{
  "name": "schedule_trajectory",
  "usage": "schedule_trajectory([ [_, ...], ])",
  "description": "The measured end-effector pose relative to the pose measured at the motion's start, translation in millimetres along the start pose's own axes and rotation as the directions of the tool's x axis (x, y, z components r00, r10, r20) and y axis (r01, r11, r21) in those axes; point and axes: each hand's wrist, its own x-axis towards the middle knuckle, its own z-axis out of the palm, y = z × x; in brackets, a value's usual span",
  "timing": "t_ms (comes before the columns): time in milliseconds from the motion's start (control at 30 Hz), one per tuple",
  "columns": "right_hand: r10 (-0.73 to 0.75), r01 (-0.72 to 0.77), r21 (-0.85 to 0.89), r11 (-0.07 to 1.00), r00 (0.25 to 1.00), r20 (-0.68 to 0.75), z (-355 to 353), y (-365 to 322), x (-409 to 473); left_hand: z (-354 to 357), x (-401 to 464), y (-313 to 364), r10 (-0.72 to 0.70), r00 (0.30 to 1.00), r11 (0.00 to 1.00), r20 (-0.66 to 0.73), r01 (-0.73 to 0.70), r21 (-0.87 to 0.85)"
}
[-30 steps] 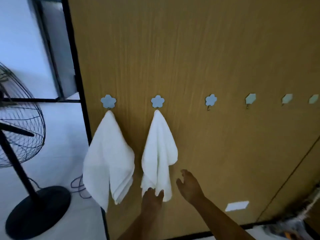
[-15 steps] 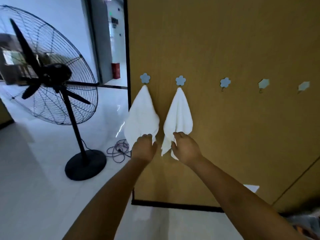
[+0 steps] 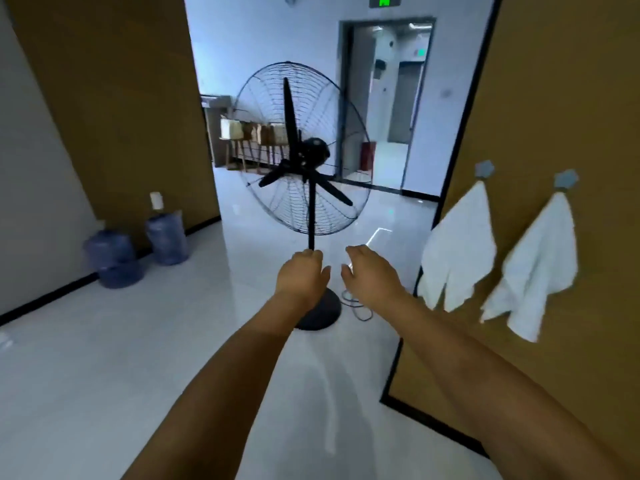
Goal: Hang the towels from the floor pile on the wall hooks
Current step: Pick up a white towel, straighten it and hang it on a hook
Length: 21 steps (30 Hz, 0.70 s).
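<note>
Head view: two white towels are seen, the first towel (image 3: 459,247) and second towel (image 3: 535,265), each hung from its own flower hook (image 3: 484,168) (image 3: 566,178) on the brown wall panel (image 3: 561,98). Left hand (image 3: 302,276) and right hand (image 3: 370,277) are held out empty, fingers loosely curled, over open floor (image 3: 104,358) before one standing fan (image 3: 304,150). Two water jugs (image 3: 110,258) (image 3: 167,237) are set by the left wall.

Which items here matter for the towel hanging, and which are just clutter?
Job:
left towel on left hook
right towel on right hook
left hand and right hand, both empty

Lying about:
standing fan
water jugs
cable
</note>
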Motion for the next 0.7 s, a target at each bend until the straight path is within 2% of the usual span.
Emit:
schedule_trajectory([
  [133, -0.179, 0.176, 0.061, 0.983, 0.983, 0.042, 38.0, -125.0, 12.1, -41.6, -53.5, -112.7, -0.183, 0.983, 0.981, -0.023, 0.185, 0.064],
  [267, -0.318, 0.303, 0.134, 0.944, 0.942, 0.108, 74.6, -249.2, 15.5, -84.7, -116.6, -214.9, -0.362, 0.93, 0.921, -0.066, 0.368, 0.125],
  [400, -0.49, 0.461, 0.184, 0.868, 0.856, 0.164, 106.1, -366.5, 5.9, -124.7, -185.9, -307.4, -0.541, 0.833, 0.818, -0.112, 0.553, 0.159],
  [567, -0.685, 0.639, 0.25, 0.728, 0.696, 0.216, 144.2, -490.7, -10.5, -155.4, -275.1, -394.9, -0.727, 0.665, 0.647, -0.172, 0.747, 0.151],
  [700, -0.787, 0.724, 0.31, 0.616, 0.565, 0.246, 178.3, -577.6, -19.2, -176.5, -330.1, -457.9, -0.819, 0.533, 0.503, -0.212, 0.845, 0.184],
])
